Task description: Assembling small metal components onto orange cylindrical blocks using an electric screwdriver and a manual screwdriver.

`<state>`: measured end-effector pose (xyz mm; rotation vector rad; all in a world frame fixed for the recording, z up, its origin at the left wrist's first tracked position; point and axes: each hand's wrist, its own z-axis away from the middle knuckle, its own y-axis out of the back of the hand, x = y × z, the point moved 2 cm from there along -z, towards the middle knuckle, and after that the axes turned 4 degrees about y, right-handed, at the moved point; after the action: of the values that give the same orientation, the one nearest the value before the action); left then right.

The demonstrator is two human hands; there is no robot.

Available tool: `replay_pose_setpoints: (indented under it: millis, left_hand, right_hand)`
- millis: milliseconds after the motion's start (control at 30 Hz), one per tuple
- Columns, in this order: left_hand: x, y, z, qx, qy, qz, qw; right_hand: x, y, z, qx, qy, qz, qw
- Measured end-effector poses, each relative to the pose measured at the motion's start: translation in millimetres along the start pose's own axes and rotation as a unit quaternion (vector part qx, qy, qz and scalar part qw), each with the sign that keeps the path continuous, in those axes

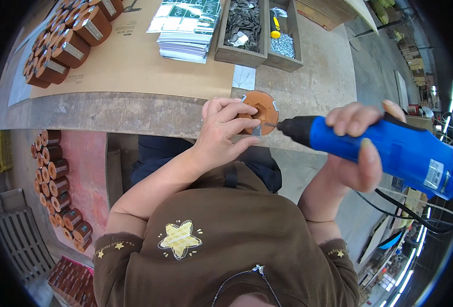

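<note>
At the front edge of the workbench, a round orange-brown piece [265,101] with a hollow in its middle is gripped by my left hand [217,127]. Small metal plates sit around its rim, and one grey plate [256,131] lies close to my left fingertips. My right hand [357,123] is wrapped around a blue electric screwdriver [390,146] with a black nose. Its thin bit points left at the side of the round piece, near my left fingertips. Whether the bit touches a screw there is too small to tell.
Beyond the piece stand a wooden tray [263,48] of dark flat parts and another [298,56] of silver screws with a yellow-and-black-handled tool [275,28]. Printed leaflets [183,51] are stacked beside them. Brown cylinders [70,48] crowd the far left. A black cable [408,210] trails below the screwdriver.
</note>
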<state>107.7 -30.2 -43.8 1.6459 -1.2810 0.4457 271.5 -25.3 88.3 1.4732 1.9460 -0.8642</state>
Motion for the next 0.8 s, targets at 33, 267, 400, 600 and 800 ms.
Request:
replay_pose_setpoints:
  millis: [33,267,400,600,800]
  left_hand:
    - [0.8,-1.0,-1.0,-0.004,-0.003,0.0,1.0]
    - [1.5,-2.4,-4.7,-0.004,0.003,-0.007,1.0]
    - [3.5,-2.8,-6.3,-0.014,-0.018,-0.011,1.0]
    - [11.9,0.5,-12.0,-0.033,-0.002,-0.03,0.999]
    - [10.4,-0.1,-10.8,-0.016,-0.035,-0.063,0.997]
  right_hand:
    - [-5.7,5.3,-2.4,0.005,0.028,0.001,1.0]
    - [-18.3,27.2,6.3,0.026,0.071,-0.002,0.997]
    - [-19.2,33.1,10.6,0.035,0.075,-0.015,0.996]
    - [-21.6,40.1,13.9,0.035,0.08,-0.018,0.996]
    - [-16.3,36.6,18.9,0.04,0.064,-0.023,0.997]
